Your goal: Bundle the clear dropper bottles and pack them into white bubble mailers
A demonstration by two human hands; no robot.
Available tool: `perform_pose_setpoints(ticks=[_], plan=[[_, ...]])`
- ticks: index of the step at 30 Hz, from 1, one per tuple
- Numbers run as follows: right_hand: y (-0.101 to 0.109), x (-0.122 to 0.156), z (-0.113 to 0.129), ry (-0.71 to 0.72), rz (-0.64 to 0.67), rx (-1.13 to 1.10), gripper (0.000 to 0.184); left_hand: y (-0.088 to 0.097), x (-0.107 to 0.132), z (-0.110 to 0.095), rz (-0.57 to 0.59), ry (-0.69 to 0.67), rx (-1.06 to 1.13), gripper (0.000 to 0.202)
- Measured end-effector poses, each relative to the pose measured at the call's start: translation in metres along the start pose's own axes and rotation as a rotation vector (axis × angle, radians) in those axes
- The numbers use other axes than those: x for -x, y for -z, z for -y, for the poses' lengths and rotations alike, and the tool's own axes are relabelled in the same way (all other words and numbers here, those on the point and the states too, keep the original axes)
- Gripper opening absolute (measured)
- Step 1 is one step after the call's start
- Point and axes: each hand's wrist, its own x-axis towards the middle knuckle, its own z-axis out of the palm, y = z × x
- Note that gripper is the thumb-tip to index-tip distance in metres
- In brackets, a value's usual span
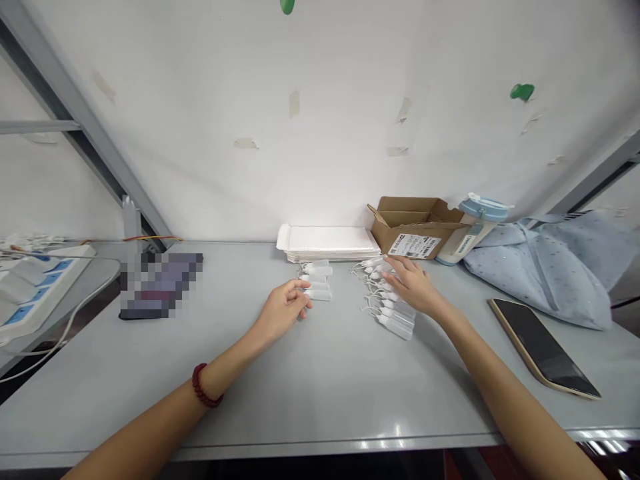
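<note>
Two groups of small clear plastic bottles with white caps lie on the grey table (320, 387). My left hand (283, 308) rests with curled fingers against the left group of bottles (317, 279), its fingertips touching the lowest one. My right hand (413, 283) lies flat with fingers stretched out over the right row of bottles (395, 319), which runs diagonally toward me. A red bead bracelet (204, 387) is on my left wrist.
A stack of white trays (327, 243) sits at the back by the wall, beside an open cardboard box (414, 225) and a blue-lidded cup (473, 227). A light blue bag (545, 267) and a phone (543, 347) lie right. A power strip (35, 283) is at far left.
</note>
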Motion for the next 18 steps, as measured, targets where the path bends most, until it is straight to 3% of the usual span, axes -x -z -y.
perform_pose_setpoints(ticks=[18], plan=[[-0.0071,-0.0069,-0.0034,0.024,-0.099,-0.126,0.031,0.0044,-0.0042,0.0022,0.038,0.100,0.121,0.023]])
